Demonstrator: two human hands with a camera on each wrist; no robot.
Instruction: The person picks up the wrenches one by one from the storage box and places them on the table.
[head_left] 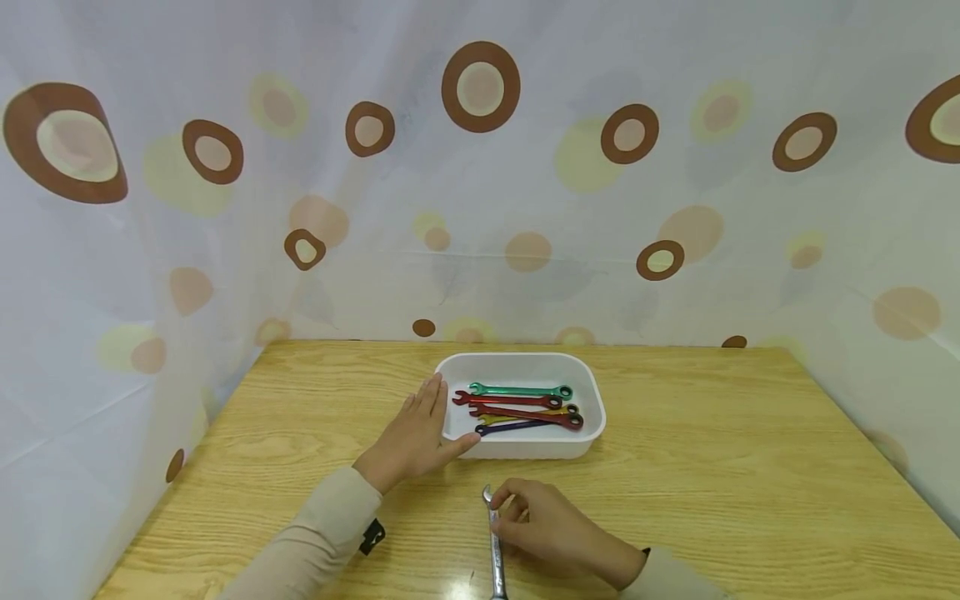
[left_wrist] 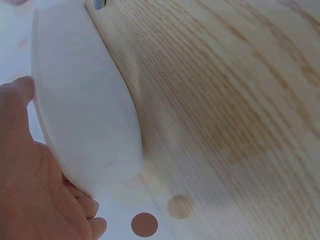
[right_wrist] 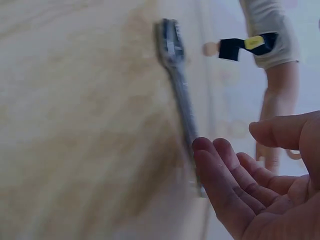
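A white plastic tray point(head_left: 517, 450) stands on the wooden table. My left hand point(head_left: 416, 433) rests along its left end, fingers extended on the rim and thumb at the front edge. In front of the tray lies a silver wrench point(head_left: 496, 554), its open-ended jaw pointing at the tray. Right beside that end is my right hand point(head_left: 547, 521). The right wrist view shows its thumb point(right_wrist: 280, 131) apart from the fingers, with the wrench past the fingertips. Inside the tray are a green wrench point(head_left: 521, 391), a red wrench point(head_left: 506, 401), a dark red wrench point(head_left: 525, 414) and other colored wrenches.
The wooden table point(head_left: 720, 467) stretches to both sides of the tray. Behind it hangs a white curtain point(head_left: 480, 183) with brown, yellow and peach circles, also running along the left and right sides. A black strap point(head_left: 371, 537) sticks out by the left sleeve.
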